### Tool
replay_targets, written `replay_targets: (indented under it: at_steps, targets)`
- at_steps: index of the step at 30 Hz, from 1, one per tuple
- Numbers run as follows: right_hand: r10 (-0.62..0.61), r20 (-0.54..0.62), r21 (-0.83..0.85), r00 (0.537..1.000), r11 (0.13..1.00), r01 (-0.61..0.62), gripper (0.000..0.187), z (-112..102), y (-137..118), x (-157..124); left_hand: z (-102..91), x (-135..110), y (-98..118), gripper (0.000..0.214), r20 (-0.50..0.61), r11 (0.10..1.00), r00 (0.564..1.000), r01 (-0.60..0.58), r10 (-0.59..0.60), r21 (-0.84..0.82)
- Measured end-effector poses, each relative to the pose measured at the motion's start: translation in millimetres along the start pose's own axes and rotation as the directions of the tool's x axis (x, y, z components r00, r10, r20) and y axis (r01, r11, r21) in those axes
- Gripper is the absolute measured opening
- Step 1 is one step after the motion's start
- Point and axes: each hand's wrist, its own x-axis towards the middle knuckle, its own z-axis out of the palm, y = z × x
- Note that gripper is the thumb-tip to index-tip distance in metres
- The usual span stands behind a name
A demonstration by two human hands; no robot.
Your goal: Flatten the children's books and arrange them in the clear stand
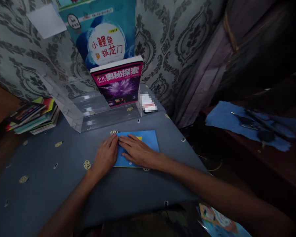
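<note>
A thin blue book with a bit of yellow on its cover lies on the grey-blue tablecloth in front of me. My right hand rests on the cover, fingers stretched out flat toward the left edge. Along that left edge lies my left hand, its fingers extended and close together near the top corner. The fingertips of both hands almost meet. Whether the left thumb reaches under the book is hidden.
Behind the book stands a clear acrylic rack holding a magenta book and a taller teal book. A pile of books sits at the left. Tools lie on a blue cloth at the right, beyond the table edge.
</note>
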Motion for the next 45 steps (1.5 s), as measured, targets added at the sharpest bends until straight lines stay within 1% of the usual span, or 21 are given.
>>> replay_targets:
  at_steps: [5,7,9,11,12,14,15,16,17,19,21,23,26,27,29,31,33,36,39,42,45]
  targets:
    - [0.076,-0.061,-0.034,0.995,0.996,-0.079,0.049,-1,8,-11,1.1,0,-1,0.038,-0.022,1.000,1.000,0.004,-0.004,-0.025]
    - [0.125,-0.077,-0.076,0.989,0.989,-0.131,0.048,-6,13,-18,-0.2,0,-1,0.038,-0.023,1.000,1.000,0.006,-0.006,-0.022]
    - [0.193,-0.095,-0.117,0.977,0.972,-0.203,0.047,-12,19,-27,-4.4,-1,-1,0.041,0.005,1.000,1.000,-0.006,0.006,-0.010]
    - [0.261,-0.124,-0.137,0.957,0.951,-0.277,0.046,-18,24,-35,-11.7,-4,-2,0.051,0.097,0.998,0.993,-0.068,0.068,-0.002]
    - [0.286,-0.140,-0.138,0.948,0.942,-0.305,0.046,-20,25,-38,-16.0,-6,-3,0.060,0.163,0.993,0.980,-0.114,0.113,-0.006]
    - [0.319,-0.161,-0.142,0.934,0.929,-0.341,0.045,-23,27,-45,-24.3,-7,-6,0.076,0.286,0.980,0.938,-0.195,0.196,-0.031]
    - [0.331,-0.167,-0.149,0.929,0.923,-0.355,0.045,-24,26,-47,-27.9,-6,-9,0.078,0.324,0.975,0.921,-0.216,0.219,-0.044]
    - [0.342,-0.172,-0.161,0.924,0.916,-0.369,0.045,-25,24,-50,-31.0,-4,-12,0.074,0.342,0.973,0.912,-0.224,0.228,-0.053]
    - [0.353,-0.178,-0.177,0.918,0.906,-0.383,0.045,-25,21,-53,-33.6,0,-15,0.065,0.342,0.974,0.912,-0.222,0.227,-0.053]
    - [0.373,-0.200,-0.214,0.906,0.886,-0.412,0.045,-26,14,-61,-38.2,9,-21,0.044,0.308,0.977,0.928,-0.208,0.210,-0.038]
    - [0.389,-0.231,-0.245,0.892,0.864,-0.440,0.044,-25,5,-71,-43.5,17,-22,0.037,0.283,0.980,0.939,-0.196,0.195,-0.025]
    - [0.405,-0.258,-0.270,0.877,0.842,-0.468,0.045,-24,-5,-81,-49.3,19,-18,0.038,0.305,0.972,0.923,-0.229,0.234,-0.054]
    - [0.423,-0.299,-0.297,0.856,0.811,-0.504,0.044,-21,-18,-93,-55.1,10,-4,0.055,0.359,0.934,0.862,-0.338,0.358,-0.118]
    - [0.422,-0.316,-0.308,0.850,0.802,-0.512,0.043,-20,-22,-95,-55.4,6,0,0.057,0.362,0.923,0.850,-0.368,0.382,-0.111]
    - [0.414,-0.352,-0.333,0.840,0.783,-0.525,0.041,-19,-26,-98,-53.8,0,4,0.053,0.359,0.912,0.845,-0.405,0.397,-0.057]
    - [0.400,-0.379,-0.342,0.835,0.778,-0.528,0.040,-18,-30,-100,-50.3,0,1,0.045,0.349,0.903,0.847,-0.430,0.400,0.008]
    - [0.389,-0.395,-0.313,0.832,0.795,-0.520,0.039,-16,-34,-102,-46.5,3,-5,0.039,0.339,0.898,0.858,-0.433,0.386,0.073]
    - [0.375,-0.388,-0.249,0.842,0.837,-0.487,0.037,-10,-41,-104,-42.4,10,-13,0.041,0.308,0.914,0.893,-0.383,0.328,0.136]
    - [0.358,-0.369,-0.224,0.858,0.861,-0.456,0.038,-9,-44,-105,-39.9,17,-14,0.043,0.268,0.945,0.925,-0.307,0.269,0.110]
    - [0.354,-0.331,-0.231,0.875,0.869,-0.439,0.034,-19,-40,-100,-36.9,21,-8,0.038,0.220,0.967,0.950,-0.244,0.223,0.074]
    - [0.345,-0.259,-0.257,0.902,0.876,-0.409,0.024,-36,-32,-82,-29.3,22,0,0.029,0.156,0.980,0.974,-0.181,0.167,0.082]
